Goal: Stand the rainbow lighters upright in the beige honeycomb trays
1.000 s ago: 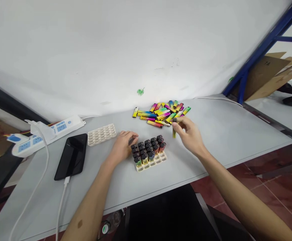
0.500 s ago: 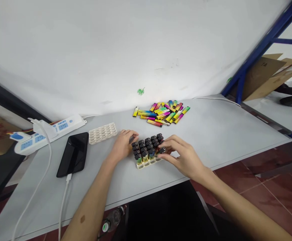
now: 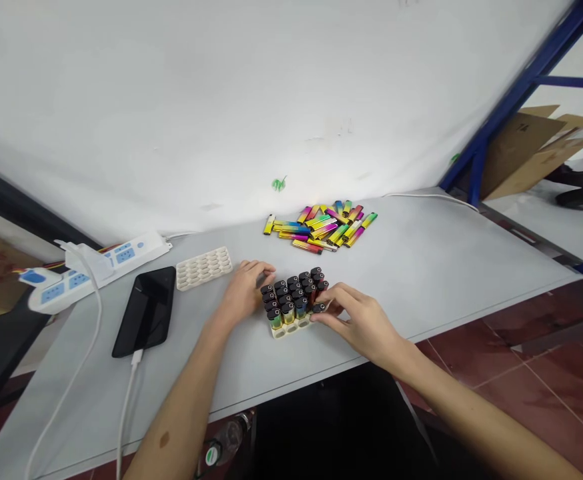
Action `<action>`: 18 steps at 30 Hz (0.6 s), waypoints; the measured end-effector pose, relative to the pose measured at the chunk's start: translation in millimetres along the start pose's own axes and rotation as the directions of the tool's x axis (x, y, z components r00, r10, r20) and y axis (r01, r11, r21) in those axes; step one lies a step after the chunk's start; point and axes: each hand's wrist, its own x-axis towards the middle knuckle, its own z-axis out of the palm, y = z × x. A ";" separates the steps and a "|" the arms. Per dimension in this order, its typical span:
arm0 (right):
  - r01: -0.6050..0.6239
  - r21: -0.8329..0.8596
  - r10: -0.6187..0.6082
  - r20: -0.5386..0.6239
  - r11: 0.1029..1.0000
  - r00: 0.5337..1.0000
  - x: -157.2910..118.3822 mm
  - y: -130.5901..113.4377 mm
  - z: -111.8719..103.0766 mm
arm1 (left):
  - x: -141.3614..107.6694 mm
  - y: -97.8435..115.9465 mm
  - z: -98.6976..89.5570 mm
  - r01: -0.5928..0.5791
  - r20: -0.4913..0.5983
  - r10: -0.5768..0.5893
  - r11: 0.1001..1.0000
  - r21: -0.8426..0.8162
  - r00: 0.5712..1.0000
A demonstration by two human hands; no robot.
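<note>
Upright lighters with black tops (image 3: 291, 293) stand in rows in a white holed tray (image 3: 291, 329), whose front row of holes shows bare. My right hand (image 3: 359, 319) pinches a black-topped lighter (image 3: 318, 308) between thumb and fingers at the tray's front right; its lower part is mostly hidden. Resting on the table at the tray's back left is my left hand (image 3: 244, 288), fingers bent and apart from the thumb, close beside the lighters. Whether it touches the tray cannot be made out.
Several loose colourful lighters (image 3: 321, 227) lie piled by the wall. A second white holed tray (image 3: 204, 268), a black phone (image 3: 144, 312) on a white cable and a power strip (image 3: 121, 253) occupy the left side. A blue metal frame (image 3: 501, 107) stands at right.
My right hand has moved slightly down and left with the lighter, which now sits lower beside the front lighters. My left hand stays nearly still. The view has shifted a little.
</note>
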 end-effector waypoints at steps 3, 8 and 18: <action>-0.030 -0.044 0.028 -0.045 0.999 0.999 2.6 3.1 1.1 | -0.1 0.1 -0.1 0.003 0.003 -0.003 1.000 0.003 1.000; -0.020 -0.050 0.013 -0.148 0.999 0.989 19.5 7.7 -13.1 | 0.1 -1.8 1.3 0.010 -0.010 -0.010 1.000 -0.002 1.000; -0.116 -0.413 0.121 -0.016 0.903 0.993 91.3 74.3 -8.5 | 0.4 -4.2 2.7 0.017 -0.016 -0.016 1.000 0.012 1.000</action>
